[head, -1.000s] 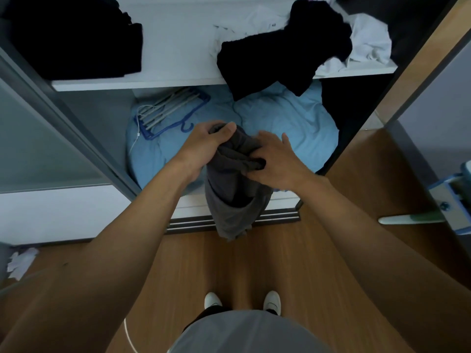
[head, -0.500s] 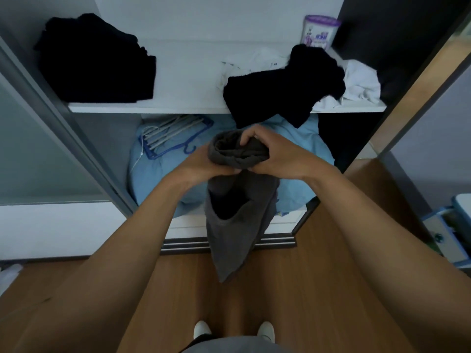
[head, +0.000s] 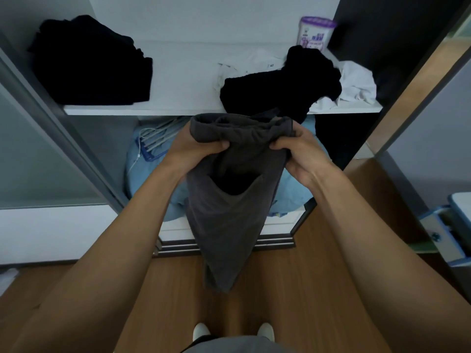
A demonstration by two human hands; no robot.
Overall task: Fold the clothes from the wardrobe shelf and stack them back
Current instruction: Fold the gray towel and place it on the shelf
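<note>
Hanging grey garment (head: 229, 225), top edge pinched by left grip (head: 196, 146) and right grip (head: 303, 151), rest below.

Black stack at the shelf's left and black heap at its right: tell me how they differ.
The black stack is folded in flat layers; the black heap is crumpled. The stack sits wholly on the shelf; the heap droops over its front edge. The stack stands alone; the heap overlaps white clothes. Both are black, on one shelf.

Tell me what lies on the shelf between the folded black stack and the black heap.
Head view: bare white shelf, except a white garment poking out beside the black heap, short of the folded black stack.
</note>
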